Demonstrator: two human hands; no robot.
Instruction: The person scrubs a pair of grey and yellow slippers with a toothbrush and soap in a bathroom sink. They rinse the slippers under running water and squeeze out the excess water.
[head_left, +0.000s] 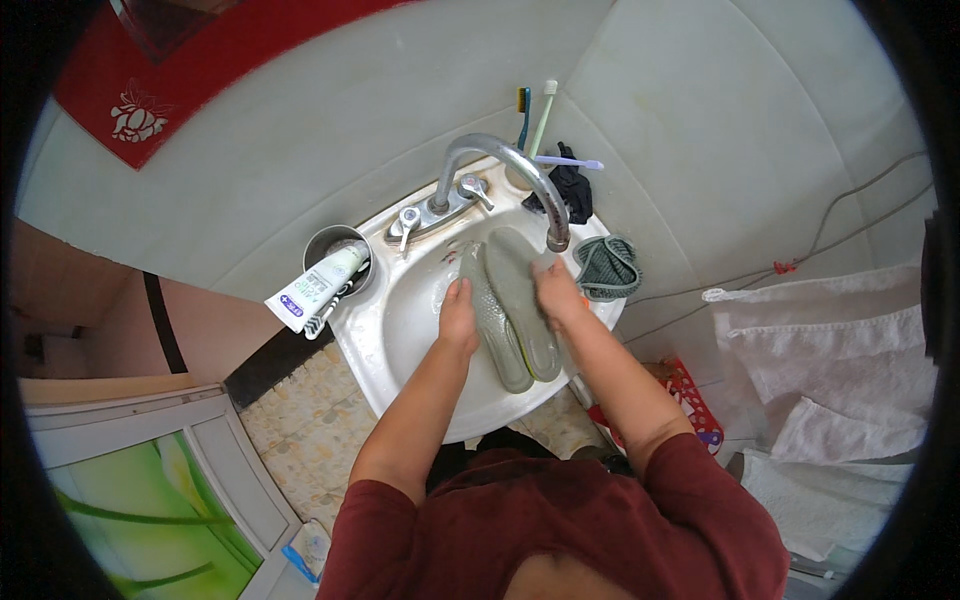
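Observation:
Two grey-green shoe insoles lie side by side, slanting across the white washbasin (409, 337). The left insole (491, 322) looks wet and has a dimpled surface. Its outer edge is in the grip of my left hand (457, 319), thumb on top. The right insole (521, 300) shows a smoother face and a thin yellow-green edge. My right hand (556, 291) is closed at its outer edge, just below the mouth of the curved metal faucet (510, 146). Something pale shows between faucet and hand; whether water or soap is unclear.
Left of the basin, a metal cup (330, 240) holds a toothpaste tube (319, 289). A dark green scrubbing cloth (609, 268), black cloth (571, 191) and toothbrushes (541, 120) sit along the right rim. White towels (832, 360) hang at right.

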